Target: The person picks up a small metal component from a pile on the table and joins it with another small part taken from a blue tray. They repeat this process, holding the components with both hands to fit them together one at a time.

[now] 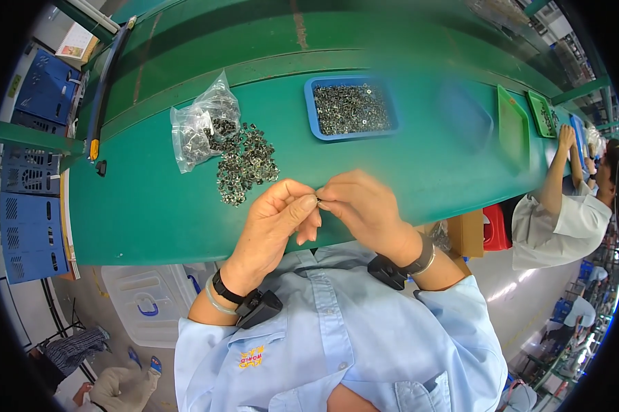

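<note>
Over the near part of the green table, my left hand point(282, 214) and my right hand point(366, 206) meet at the fingertips. Both are closed in a pinch on a tiny dark part point(319, 200), mostly hidden by the fingers; its exact kind is too small to tell. Just beyond my left hand lies a loose heap of small black and silver metal parts point(246, 165). It spills from a clear plastic bag point(194, 130) that holds more of them. Farther off, a blue tray point(313, 126) is filled with similar small metal pieces point(347, 110).
A blurred blue tray-like shape point(466, 113) and a green tray point(514, 130) are at the right, with a smaller green tray point(541, 113) beyond. Another person point(560, 213) works at the table's right end. A clear lidded bin point(145, 312) stands below the left edge.
</note>
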Available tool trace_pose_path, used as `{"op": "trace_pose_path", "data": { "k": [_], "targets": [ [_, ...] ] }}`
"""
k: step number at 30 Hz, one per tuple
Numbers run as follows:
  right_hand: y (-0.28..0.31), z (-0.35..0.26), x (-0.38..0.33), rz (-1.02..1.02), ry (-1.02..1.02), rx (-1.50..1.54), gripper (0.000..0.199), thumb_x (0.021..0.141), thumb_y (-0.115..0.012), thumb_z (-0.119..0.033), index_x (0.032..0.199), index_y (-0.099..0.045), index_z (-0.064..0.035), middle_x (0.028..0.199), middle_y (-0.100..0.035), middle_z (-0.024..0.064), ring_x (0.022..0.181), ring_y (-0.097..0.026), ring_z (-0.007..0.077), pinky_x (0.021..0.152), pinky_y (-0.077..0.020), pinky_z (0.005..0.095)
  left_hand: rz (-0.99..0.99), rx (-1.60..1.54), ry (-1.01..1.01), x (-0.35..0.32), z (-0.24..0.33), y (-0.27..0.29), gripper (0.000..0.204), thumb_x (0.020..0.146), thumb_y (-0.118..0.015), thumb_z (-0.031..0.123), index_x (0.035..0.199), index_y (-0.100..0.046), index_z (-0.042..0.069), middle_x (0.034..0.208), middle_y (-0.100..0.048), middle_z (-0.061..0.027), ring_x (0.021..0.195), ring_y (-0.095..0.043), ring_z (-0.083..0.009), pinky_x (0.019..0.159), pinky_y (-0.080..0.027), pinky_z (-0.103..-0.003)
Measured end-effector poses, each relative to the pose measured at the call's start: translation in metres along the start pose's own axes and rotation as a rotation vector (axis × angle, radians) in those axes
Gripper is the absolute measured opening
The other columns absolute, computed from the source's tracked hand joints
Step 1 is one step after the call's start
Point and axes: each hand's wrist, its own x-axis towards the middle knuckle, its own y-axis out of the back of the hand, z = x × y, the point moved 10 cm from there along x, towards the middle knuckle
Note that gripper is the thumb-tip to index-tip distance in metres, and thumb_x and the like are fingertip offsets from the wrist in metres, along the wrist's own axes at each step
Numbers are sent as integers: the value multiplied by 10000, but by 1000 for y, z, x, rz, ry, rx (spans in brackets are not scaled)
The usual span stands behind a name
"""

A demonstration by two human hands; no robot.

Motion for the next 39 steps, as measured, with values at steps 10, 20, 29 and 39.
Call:
{"op": "trace_pose_path", "data": {
  "k": [10,20,29,39],
  "targets": [
    [-5,1,-2,4,-44,189,166,768,-687,2,917,-630,-43,879,-633,75,773,-611,216,654,-494,305,-121,-325,-14,-1,-8,-7,126,940,-561,172,950,-549,47,785,-627,-65,576,-549,-115,486,-421,-231],
    [-8,-6,0,-10,42,159,163,769,-691,-12,898,-604,-60,811,-615,64,735,-606,218,583,-491,312,-123,-296,11,-1,-9,-5,127,918,-598,168,902,-535,59,698,-596,-49,536,-533,-117,469,-419,-240],
    [-13,-3,0,-32,29,86,172,764,-700,0,906,-618,-53,843,-631,69,735,-607,204,611,-485,300,-60,-153,51,2,-8,6,148,919,-601,197,904,-536,65,685,-583,-31,549,-535,-95,477,-406,-219],
    [-9,5,-7,-8,-65,210,144,772,-692,-2,891,-635,-62,858,-641,62,759,-609,208,638,-489,305,-85,-216,8,-3,-9,-2,126,938,-568,187,941,-543,63,698,-583,-41,574,-540,-96,481,-406,-219]
  ]
}}
